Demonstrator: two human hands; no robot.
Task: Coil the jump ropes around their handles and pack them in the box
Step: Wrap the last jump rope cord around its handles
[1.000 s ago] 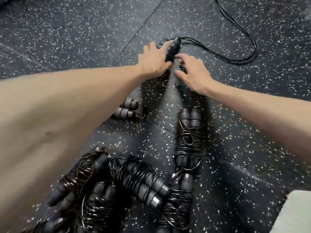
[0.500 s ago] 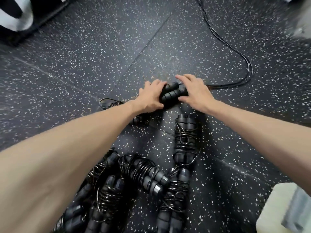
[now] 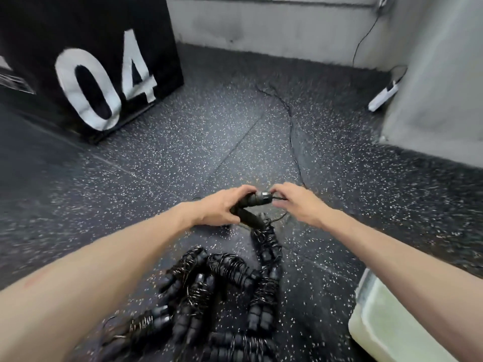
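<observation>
My left hand (image 3: 222, 209) grips a pair of black jump-rope handles (image 3: 254, 201) lifted a little above the speckled floor. My right hand (image 3: 298, 202) is at the handles' right end, its fingers curled round the thin black rope (image 3: 294, 137) that trails away across the floor toward the back wall. Several coiled jump ropes (image 3: 222, 278) lie in a pile on the floor below my hands. The corner of a pale plastic box (image 3: 386, 317) shows at the lower right.
A big black plyo box marked "04" (image 3: 86, 61) stands at the back left. A grey wall (image 3: 431, 87) closes the right side, with a white power strip (image 3: 383, 96) and its cable beside it. Speckled rubber floor (image 3: 170, 152) lies between.
My head has tilted up, so the plyo box and wall came into view. Both hands have pulled the handle pair toward me and off the floor; the rope has straightened out.
</observation>
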